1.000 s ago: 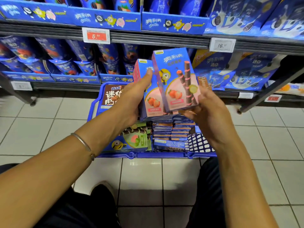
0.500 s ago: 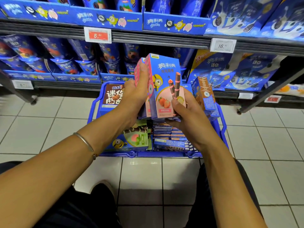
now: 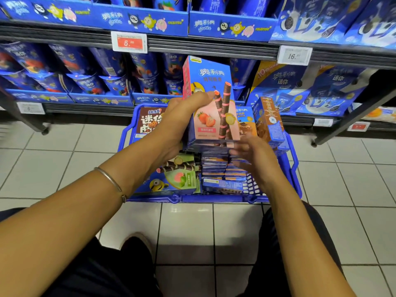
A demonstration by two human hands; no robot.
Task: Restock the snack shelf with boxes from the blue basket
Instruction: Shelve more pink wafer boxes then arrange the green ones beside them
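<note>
1. Boxes of strawberry wafer rolls (image 3: pixel 211 103) were held upright above the blue basket (image 3: pixel 214 198), just in front of the lower snack shelf (image 3: pixel 90 108) and not yet on it.
2. A second earlier both hands had shared them. By now the boxes had been squared into one pack and passed wholly to the left hand (image 3: pixel 182 118), which gripped it with the thumb across the front face.
3. The right hand (image 3: pixel 255 155) had let go and dropped beneath the pack. Its fingers were loosely spread and held nothing as it hovered, blurred, over the flat-stacked boxes (image 3: pixel 214 166) in the basket.
4. That freed hand probably meant another box would be gathered, or a shelf gap cleared, before the pack went up. Plenty of stock lay in the basket.
</note>
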